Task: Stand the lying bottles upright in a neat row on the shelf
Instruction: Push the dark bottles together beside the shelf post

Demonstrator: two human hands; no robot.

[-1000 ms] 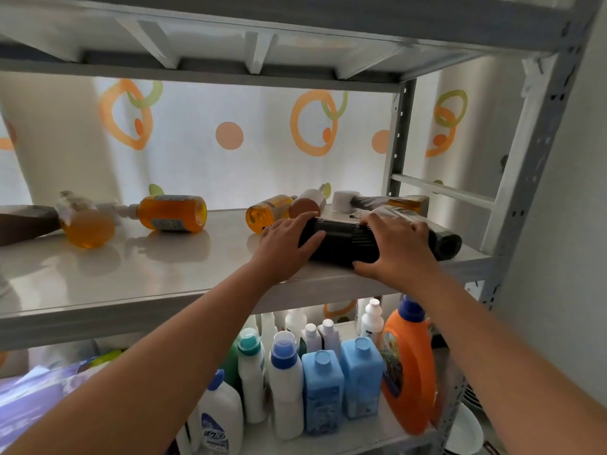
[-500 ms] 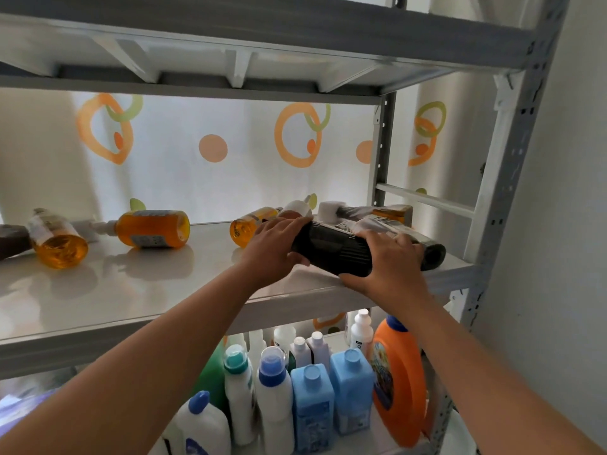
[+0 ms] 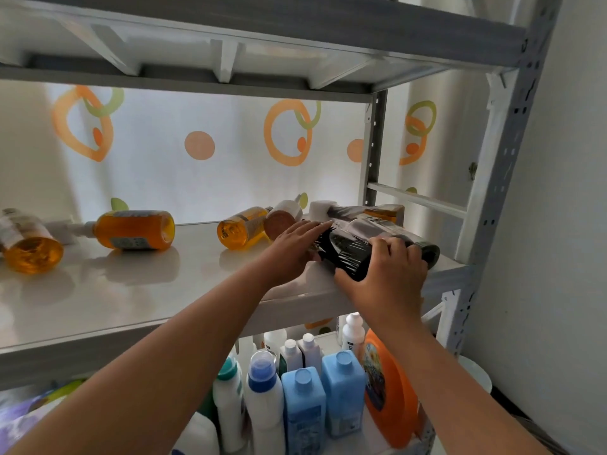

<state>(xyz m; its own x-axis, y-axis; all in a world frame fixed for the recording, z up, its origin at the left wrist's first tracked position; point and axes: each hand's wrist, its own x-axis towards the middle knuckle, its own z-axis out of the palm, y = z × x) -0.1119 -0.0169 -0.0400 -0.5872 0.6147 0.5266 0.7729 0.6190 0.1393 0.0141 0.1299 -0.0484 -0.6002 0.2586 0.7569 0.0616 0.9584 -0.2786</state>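
Nothing upright yet. R hand (image 3: 384, 277) grips black bottle (image 3: 348, 257), L hand (image 3: 289, 251) rests flat-fingered on its end; it's lying at shelf (image 3: 131, 290) front, right side. Orange bottles (image 3: 134, 229) lying too, all to do.

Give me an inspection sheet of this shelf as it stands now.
Surface: white glossy shelf, bottles lying scattered on it.
Job's things: black bottle, film-wrapped, on its side at the front right; pump bottle, far-left orange bottle and middle orange bottle all lying down.
Clutter: nothing seen.
Grippers: left hand lays straight fingers on the black bottle's left end; right hand grips its middle.
Cables: nothing seen.
Surroundings: upright blue bottle and orange jug stand below among others; ring-patterned backdrop behind.
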